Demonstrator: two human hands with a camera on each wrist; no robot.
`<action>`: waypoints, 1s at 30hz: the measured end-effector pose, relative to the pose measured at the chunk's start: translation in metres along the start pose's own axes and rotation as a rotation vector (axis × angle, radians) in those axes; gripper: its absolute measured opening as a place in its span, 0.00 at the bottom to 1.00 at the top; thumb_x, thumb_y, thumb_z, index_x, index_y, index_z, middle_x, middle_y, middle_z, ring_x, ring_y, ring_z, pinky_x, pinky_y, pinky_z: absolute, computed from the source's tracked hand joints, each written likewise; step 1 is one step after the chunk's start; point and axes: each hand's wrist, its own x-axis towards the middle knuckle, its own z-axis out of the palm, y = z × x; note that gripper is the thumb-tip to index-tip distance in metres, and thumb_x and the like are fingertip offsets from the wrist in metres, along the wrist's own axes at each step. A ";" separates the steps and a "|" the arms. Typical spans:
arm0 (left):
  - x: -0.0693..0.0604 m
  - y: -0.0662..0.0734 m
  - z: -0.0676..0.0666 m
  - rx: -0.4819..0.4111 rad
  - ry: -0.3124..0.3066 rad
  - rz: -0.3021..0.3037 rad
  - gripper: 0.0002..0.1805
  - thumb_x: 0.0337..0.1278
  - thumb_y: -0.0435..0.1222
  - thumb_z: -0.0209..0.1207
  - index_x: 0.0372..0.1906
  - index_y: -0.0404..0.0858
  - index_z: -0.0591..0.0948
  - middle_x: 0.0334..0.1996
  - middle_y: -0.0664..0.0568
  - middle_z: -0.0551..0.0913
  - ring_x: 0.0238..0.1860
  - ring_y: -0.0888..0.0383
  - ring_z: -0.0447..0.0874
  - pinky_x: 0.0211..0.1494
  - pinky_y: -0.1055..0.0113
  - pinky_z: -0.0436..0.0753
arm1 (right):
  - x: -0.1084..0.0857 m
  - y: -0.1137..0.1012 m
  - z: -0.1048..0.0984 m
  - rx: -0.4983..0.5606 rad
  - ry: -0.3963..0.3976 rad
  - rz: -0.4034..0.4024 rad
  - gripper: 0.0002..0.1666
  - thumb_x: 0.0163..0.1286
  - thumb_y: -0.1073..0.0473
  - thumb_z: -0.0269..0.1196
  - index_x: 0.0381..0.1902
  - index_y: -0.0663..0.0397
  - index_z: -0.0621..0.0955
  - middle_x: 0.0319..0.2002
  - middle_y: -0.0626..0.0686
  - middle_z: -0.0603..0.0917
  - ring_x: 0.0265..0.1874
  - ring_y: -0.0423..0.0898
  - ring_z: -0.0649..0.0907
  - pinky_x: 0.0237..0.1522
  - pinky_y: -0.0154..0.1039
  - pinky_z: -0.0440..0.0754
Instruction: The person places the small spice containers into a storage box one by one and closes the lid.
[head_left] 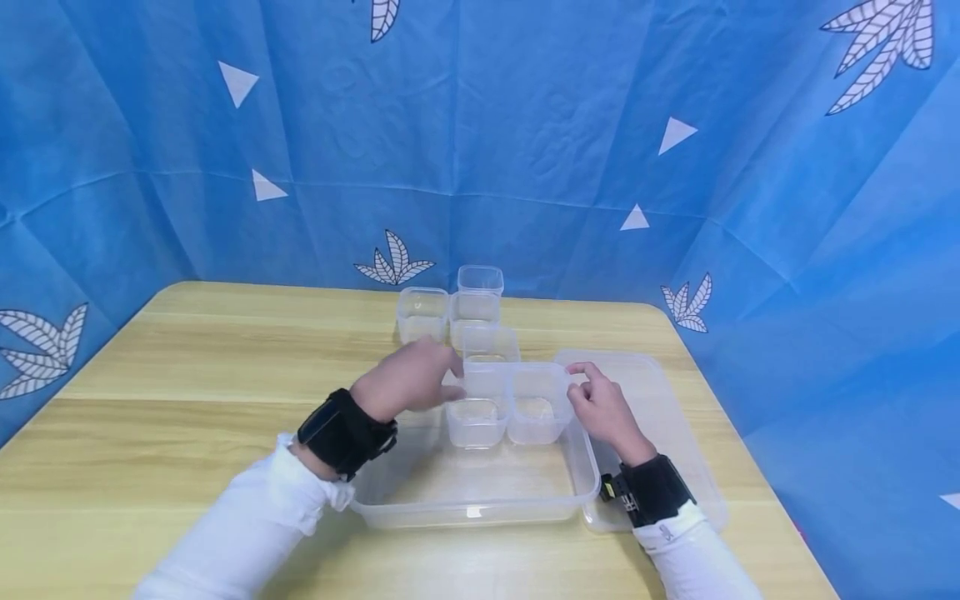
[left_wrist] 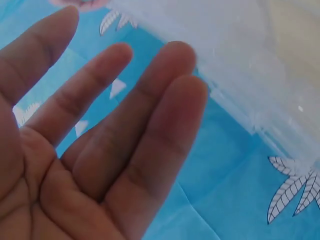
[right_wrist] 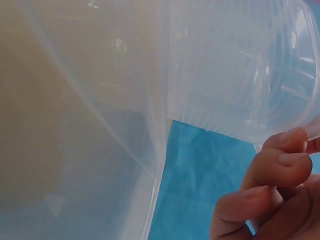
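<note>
Two clear square cups stand side by side over the far part of a large clear bin (head_left: pixel 480 510). My left hand (head_left: pixel 416 377) is beside the left cup (head_left: pixel 477 417), its thumb and fingers spread apart; in the left wrist view the left hand (left_wrist: pixel 105 130) holds nothing, its fingers loosely extended. At the right cup (head_left: pixel 536 412), my right hand (head_left: pixel 603 408) has its index finger and thumb at the rim. The right wrist view has the right hand (right_wrist: pixel 275 190) pinching the rim of a clear cup (right_wrist: pixel 220 70), other fingers curled.
Behind the two cups stand more clear cups (head_left: pixel 422 308), several in a loose group. A clear flat lid (head_left: pixel 675 442) lies on the wooden table (head_left: pixel 150 417) right of the bin, partly under my right forearm. A blue patterned cloth (head_left: pixel 525 125) hangs behind the table.
</note>
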 end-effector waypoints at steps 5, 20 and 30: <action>0.028 -0.015 -0.019 -0.058 0.013 -0.008 0.16 0.60 0.40 0.64 0.47 0.33 0.84 0.46 0.43 0.84 0.45 0.49 0.83 0.50 0.56 0.80 | 0.000 0.002 -0.002 -0.003 0.011 -0.006 0.19 0.68 0.64 0.51 0.55 0.64 0.75 0.12 0.43 0.64 0.10 0.40 0.62 0.15 0.33 0.60; 0.120 -0.071 -0.024 -0.239 0.161 -0.135 0.14 0.65 0.32 0.56 0.51 0.33 0.82 0.47 0.40 0.83 0.49 0.46 0.81 0.50 0.56 0.80 | -0.005 0.003 0.000 0.037 0.008 -0.008 0.19 0.67 0.65 0.51 0.55 0.63 0.76 0.12 0.43 0.63 0.09 0.37 0.60 0.15 0.32 0.59; 0.144 -0.083 -0.015 -0.151 0.115 -0.259 0.18 0.68 0.33 0.49 0.58 0.34 0.79 0.65 0.39 0.70 0.69 0.40 0.59 0.65 0.50 0.67 | -0.011 0.008 -0.008 0.036 0.003 -0.037 0.19 0.66 0.65 0.52 0.54 0.63 0.76 0.11 0.42 0.63 0.09 0.37 0.61 0.15 0.33 0.60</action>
